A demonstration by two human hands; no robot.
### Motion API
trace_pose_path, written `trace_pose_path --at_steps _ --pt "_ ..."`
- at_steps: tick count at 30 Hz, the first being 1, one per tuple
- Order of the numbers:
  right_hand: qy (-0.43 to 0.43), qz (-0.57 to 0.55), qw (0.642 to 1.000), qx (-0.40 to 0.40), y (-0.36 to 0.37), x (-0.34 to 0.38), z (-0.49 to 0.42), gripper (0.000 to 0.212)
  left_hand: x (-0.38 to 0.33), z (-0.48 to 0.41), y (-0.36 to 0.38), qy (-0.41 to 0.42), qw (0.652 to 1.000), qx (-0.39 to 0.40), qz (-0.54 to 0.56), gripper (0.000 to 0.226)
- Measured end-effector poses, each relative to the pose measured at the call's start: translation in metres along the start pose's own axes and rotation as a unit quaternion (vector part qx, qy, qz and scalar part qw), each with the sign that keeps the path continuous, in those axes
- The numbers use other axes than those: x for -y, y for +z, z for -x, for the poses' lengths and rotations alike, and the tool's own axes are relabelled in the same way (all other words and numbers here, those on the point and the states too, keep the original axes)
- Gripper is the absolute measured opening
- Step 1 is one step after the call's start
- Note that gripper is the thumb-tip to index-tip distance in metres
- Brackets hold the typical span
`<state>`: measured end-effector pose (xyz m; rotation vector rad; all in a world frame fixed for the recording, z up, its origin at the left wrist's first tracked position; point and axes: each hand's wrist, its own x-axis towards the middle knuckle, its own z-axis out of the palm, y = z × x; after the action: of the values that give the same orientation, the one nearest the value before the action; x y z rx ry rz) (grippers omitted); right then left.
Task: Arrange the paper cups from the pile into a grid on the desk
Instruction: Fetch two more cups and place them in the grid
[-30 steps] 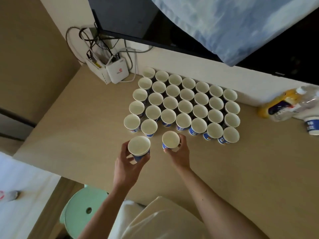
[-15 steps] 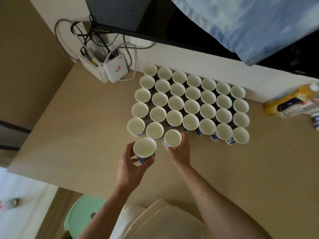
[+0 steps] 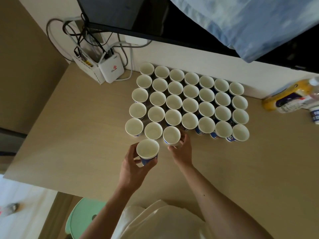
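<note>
Right hand (image 3: 182, 152) curls round a white, blue-printed paper cup (image 3: 171, 135), seating it in the grid (image 3: 189, 105) row nearest the front edge of the tan desk (image 3: 82, 138); left hand (image 3: 131, 169) grips another cup (image 3: 147, 150), due alongside next

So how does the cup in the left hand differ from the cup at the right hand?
The left-hand cup looks lifted off the desk, in front of the grid. The right-hand cup sits in the grid's nearest row, third from the left. The left hand wraps its cup from below, while the right hand grips its cup at the near side. Both are upright, empty, white inside and blue outside.
</note>
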<state>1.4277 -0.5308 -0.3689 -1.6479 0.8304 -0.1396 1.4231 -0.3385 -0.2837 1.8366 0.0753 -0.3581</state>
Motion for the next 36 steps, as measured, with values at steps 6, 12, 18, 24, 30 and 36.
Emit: trace_pose_path --at_steps 6,12,18,24,30,36 --pt "-0.006 0.017 1.0 -0.006 -0.046 0.002 0.043 0.071 -0.004 -0.005 0.021 0.004 1.0 0.02 0.015 0.063" --pt "-0.087 0.072 0.978 0.174 -0.086 0.04 0.066 0.078 -0.019 -0.01 0.06 0.039 0.995 0.088 -0.011 0.065" --pt "-0.11 0.058 0.987 0.097 -0.088 0.042 0.057 0.065 -0.026 -0.014 0.081 0.072 0.983 0.16 -0.057 0.082" --pt "-0.025 -0.005 1.0 0.001 -0.074 0.015 0.036 0.067 -0.016 -0.012 0.06 0.037 0.988 0.133 -0.072 0.074" --pt "0.007 -0.034 0.997 -0.072 -0.05 0.005 0.015 0.065 -0.008 -0.009 0.046 0.01 0.992 0.1 -0.075 0.057" --pt "0.015 0.01 0.996 -0.088 -0.042 -0.008 0.003 0.065 -0.008 -0.01 0.041 -0.005 0.993 0.098 -0.07 0.051"
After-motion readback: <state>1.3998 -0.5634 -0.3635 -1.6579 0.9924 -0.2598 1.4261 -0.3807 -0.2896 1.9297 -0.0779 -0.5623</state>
